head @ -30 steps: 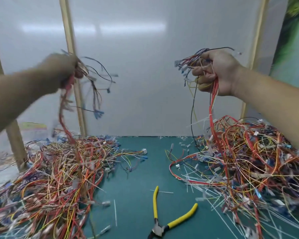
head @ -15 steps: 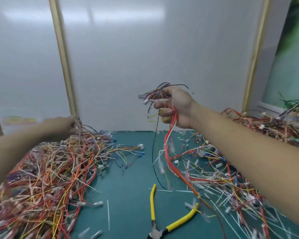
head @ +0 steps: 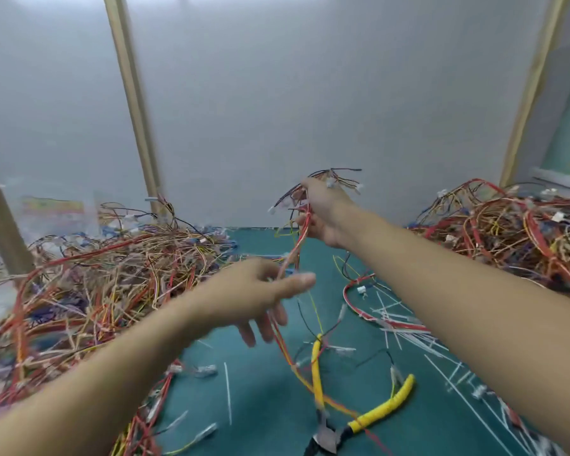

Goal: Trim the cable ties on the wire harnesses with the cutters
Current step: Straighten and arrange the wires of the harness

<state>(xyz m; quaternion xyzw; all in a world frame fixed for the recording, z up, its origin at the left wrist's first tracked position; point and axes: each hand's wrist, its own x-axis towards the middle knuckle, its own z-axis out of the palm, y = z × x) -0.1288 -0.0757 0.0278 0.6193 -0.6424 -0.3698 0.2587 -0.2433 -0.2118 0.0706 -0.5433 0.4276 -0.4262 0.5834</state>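
My right hand (head: 324,213) grips the top of a wire harness (head: 288,268) of red, orange and black wires, held up above the green mat (head: 264,406). The harness hangs down and its lower end trails over the cutters (head: 364,421), which lie on the mat near the front with their yellow handles spread. My left hand (head: 260,291) is blurred and sits at the hanging wires, thumb out and fingers loosely spread; the wires pass between thumb and fingers. It holds nothing firmly that I can see.
A big heap of wire harnesses (head: 96,274) covers the left of the mat, another heap (head: 507,235) the right. White cut tie ends (head: 405,327) lie scattered right of centre. A white wall with wooden battens (head: 135,103) stands behind.
My left hand let its harness go onto the left heap and moved right to the hanging wires. My right hand came down and toward the centre with its harness.
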